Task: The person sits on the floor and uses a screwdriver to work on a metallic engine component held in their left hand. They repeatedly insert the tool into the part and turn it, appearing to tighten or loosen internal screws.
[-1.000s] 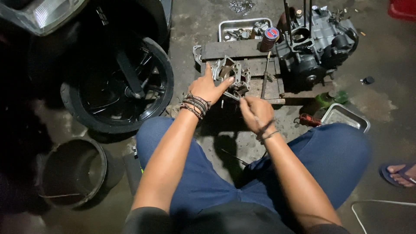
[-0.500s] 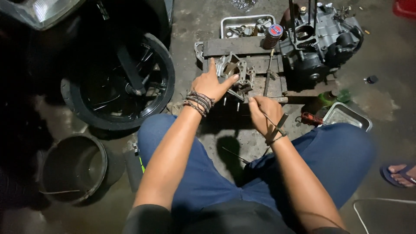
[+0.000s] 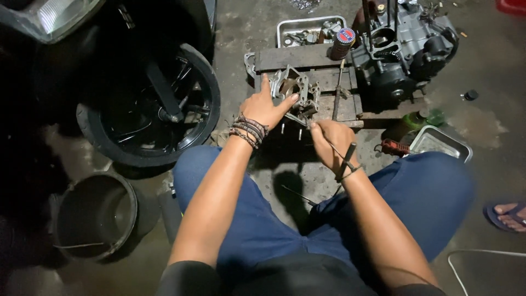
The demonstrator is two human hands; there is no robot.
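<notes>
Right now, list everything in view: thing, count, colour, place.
metal engine part: one, grey, on the wooden stand, under the left hand
wooden stand: one, dark, top centre
engine block: one, dark grey, top right
parts tray: one, silver, behind the stand
empty tray: one, silver, right of the knee
can: one, dark with a red-blue lid, on the stand
wheel with tyre: one, black, left
bucket: one, dark, lower left
sandalled foot: one, right edge
left hand: on the part
right hand: gripping a thin tool
</notes>
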